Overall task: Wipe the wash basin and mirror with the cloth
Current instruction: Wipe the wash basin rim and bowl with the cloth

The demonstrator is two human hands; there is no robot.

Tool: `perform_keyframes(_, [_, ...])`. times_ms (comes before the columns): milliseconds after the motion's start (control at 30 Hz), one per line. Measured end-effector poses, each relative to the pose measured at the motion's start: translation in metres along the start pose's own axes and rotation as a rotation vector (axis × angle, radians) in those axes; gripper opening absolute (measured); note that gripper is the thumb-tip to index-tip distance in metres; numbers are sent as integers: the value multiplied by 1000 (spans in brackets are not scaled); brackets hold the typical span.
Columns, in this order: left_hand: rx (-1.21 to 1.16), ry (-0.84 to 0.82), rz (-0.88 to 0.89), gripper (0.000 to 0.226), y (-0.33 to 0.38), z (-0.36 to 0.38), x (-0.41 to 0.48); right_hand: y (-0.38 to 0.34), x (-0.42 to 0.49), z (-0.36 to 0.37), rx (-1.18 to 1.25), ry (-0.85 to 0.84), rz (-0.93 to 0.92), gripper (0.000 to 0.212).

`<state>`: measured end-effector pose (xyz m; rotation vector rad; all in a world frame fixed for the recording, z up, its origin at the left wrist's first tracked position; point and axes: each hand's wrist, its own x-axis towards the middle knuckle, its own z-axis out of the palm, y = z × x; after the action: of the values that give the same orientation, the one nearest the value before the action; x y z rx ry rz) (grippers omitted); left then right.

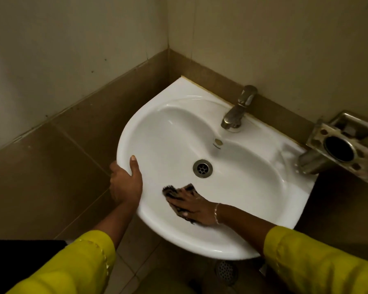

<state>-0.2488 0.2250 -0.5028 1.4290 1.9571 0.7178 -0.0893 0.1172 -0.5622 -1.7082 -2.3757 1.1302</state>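
A glossy white ceramic wash basin (263, 166), rounded at the front, sits in a tiled corner. The right hand (192, 206) lies flat, fingers spread, pressing a dark, frayed cloth (171, 190) against the bowl's near inner slope, just below the round metal drain (202, 168). The left hand (125, 183) curls closed over the basin's left rim. Behind stands a dull steel tap (238, 109); small print under the overflow cap (217, 142) is unreadable.

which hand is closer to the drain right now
Right. The right hand presses the cloth inside the basin, just below the drain; the left hand grips the basin's outer left rim.
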Motion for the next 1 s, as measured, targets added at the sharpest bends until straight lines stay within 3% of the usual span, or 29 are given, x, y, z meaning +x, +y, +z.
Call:
perform_keyframes(300, [-22, -2, 17, 57, -1, -1, -1, 62, -69, -19, -440, -257, 261, 62])
perform_keyframes(567, [-26, -6, 10, 57, -2, -1, 1, 75, -49, -33, -595, -44, 586, 63])
perform_keyframes(700, [-29, -5, 9, 57, -2, 0, 1, 88, -25, -30, -743, 158, 464, 61])
perform_keyframes(767, [-26, -5, 5, 57, -2, 0, 1, 90, -16, -32, -739, 190, 468, 52])
perform_keyframes(1000, [-23, 3, 5, 58, -4, 1, 2, 65, 47, -43, -356, 265, 529, 63])
